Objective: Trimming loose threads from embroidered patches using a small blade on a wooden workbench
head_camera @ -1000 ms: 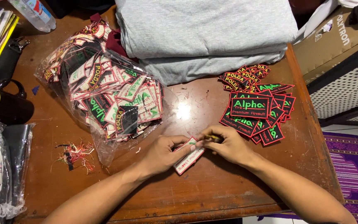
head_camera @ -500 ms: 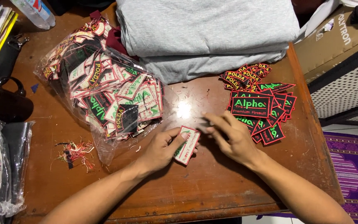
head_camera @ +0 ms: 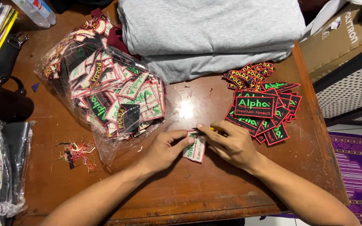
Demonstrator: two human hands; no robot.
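Nearest the camera, the left hand [head_camera: 163, 151] and right hand [head_camera: 231, 144] are meeting on a small white embroidered patch with red edging [head_camera: 195, 147], each grip pinching it just above the scratched brown wooden table [head_camera: 214, 192]. A tuft of red thread scraps [head_camera: 75, 152] is lying left. Beyond, a clear plastic bag of patches [head_camera: 103, 98] and a pile of black patches with green lettering [head_camera: 260, 111] are flanking folded grey cloth [head_camera: 208, 35]. A purple patterned rug [head_camera: 359, 167] is covering the floor.

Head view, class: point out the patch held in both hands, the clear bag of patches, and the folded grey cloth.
patch [head_camera: 196, 148], head view, its pale back face.
clear bag of patches [head_camera: 105, 92], head view, its middle.
folded grey cloth [head_camera: 210, 29], head view, top layer.
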